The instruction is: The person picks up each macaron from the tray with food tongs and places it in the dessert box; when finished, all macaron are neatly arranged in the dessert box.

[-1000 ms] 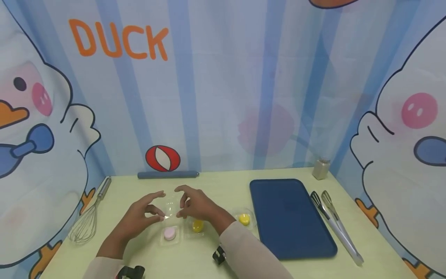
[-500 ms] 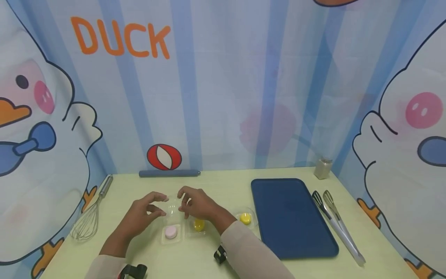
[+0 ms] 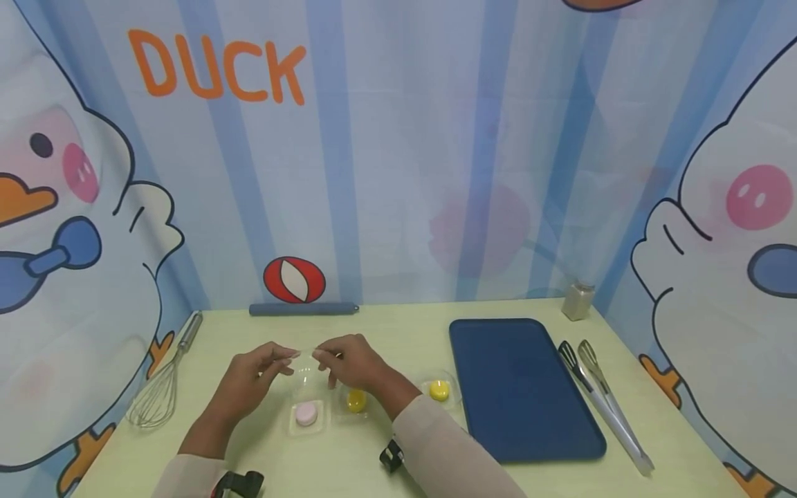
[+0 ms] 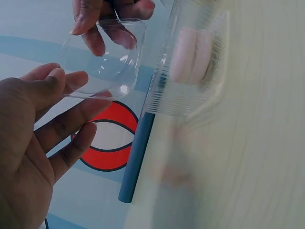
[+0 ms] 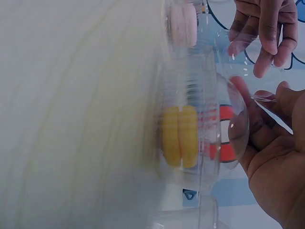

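A clear plastic lid (image 4: 114,78) stands raised between my two hands, behind a pink macaron (image 3: 306,413) in a clear tray (image 3: 317,427). Whether lid and tray are joined, I cannot tell. My left hand (image 3: 245,384) pinches the lid's edge between thumb and fingers, as the left wrist view shows. On the opposite side, my right hand (image 3: 358,363) pinches another part of its edge with thumb and forefinger. Below the right hand, a yellow macaron (image 5: 180,136) sits in a clear domed pack. Another yellow macaron (image 3: 438,391) lies in a clear pack by the right forearm.
A dark blue tray (image 3: 526,394) lies to the right, with metal tongs (image 3: 607,408) beside it. At the back right corner is a small metal shaker (image 3: 578,301). A whisk (image 3: 156,394) lies at left, and a blue rod (image 3: 303,310) along the back edge.
The thumbs and fingers of both hands have drawn together from a spread pose and now pinch the lid near its far edge. The macarons and tools stay put.
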A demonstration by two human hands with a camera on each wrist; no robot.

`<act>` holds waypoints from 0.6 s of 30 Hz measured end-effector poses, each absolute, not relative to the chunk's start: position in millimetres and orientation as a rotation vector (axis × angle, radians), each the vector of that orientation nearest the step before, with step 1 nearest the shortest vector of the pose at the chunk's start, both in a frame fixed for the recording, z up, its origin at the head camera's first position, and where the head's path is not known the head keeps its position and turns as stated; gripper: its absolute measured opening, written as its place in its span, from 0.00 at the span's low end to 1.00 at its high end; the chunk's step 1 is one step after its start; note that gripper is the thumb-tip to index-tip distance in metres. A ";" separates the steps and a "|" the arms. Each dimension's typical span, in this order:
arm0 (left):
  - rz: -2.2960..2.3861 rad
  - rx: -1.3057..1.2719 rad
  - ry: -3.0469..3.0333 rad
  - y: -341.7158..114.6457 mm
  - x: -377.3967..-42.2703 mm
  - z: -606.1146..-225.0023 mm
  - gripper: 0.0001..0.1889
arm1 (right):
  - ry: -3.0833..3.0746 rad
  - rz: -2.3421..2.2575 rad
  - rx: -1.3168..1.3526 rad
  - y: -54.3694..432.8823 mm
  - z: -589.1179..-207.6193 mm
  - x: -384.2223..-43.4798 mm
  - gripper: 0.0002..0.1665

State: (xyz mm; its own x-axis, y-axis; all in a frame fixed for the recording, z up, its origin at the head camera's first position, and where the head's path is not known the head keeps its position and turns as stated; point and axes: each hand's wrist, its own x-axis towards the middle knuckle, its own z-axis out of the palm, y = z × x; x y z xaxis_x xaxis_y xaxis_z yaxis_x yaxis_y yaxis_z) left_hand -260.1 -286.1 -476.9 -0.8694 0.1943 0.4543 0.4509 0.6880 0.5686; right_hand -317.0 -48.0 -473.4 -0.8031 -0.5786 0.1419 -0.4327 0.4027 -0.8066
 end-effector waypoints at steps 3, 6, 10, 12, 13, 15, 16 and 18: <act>-1.022 -0.487 -2.519 -288.3 -259.6 -477.1 0.08 | 2.482 -1.396 -0.873 -49.0 -474.0 -314.9 0.21; -1.088 -0.448 -2.519 -290.7 -259.4 -476.8 0.08 | 2.505 -1.402 -0.859 -48.8 -472.9 -312.9 0.23; -1.154 -0.409 -2.557 -293.3 -259.4 -477.2 0.13 | 2.547 -1.401 -0.887 -48.5 -472.4 -312.2 0.23; -1.186 -0.402 -2.584 -294.6 -259.9 -477.1 0.16 | 2.553 -1.406 -0.903 -48.1 -472.7 -312.4 0.22; -1.203 -0.404 -2.597 -295.2 -260.1 -477.1 0.18 | 2.556 -1.402 -0.911 -47.8 -472.8 -312.2 0.22; -1.239 -0.408 -2.625 -296.6 -260.9 -477.0 0.20 | 2.550 -1.391 -0.934 -47.0 -472.7 -311.7 0.23; -1.261 -0.411 -2.640 -297.1 -261.2 -477.0 0.22 | 2.544 -1.386 -0.946 -46.6 -472.9 -311.5 0.23; -1.284 -0.416 -2.665 -298.0 -261.4 -476.9 0.24 | 2.527 -1.385 -0.976 -46.3 -473.5 -311.2 0.24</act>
State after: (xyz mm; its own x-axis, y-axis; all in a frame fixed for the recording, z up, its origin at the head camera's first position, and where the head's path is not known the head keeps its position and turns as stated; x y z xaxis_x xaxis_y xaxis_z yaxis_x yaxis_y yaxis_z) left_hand -261.4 -298.0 -476.9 -0.9496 0.1814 0.2556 0.3130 0.5940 0.7411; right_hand -311.2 -46.3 -473.5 -0.7897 -0.5769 0.2086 -0.4862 0.3813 -0.7863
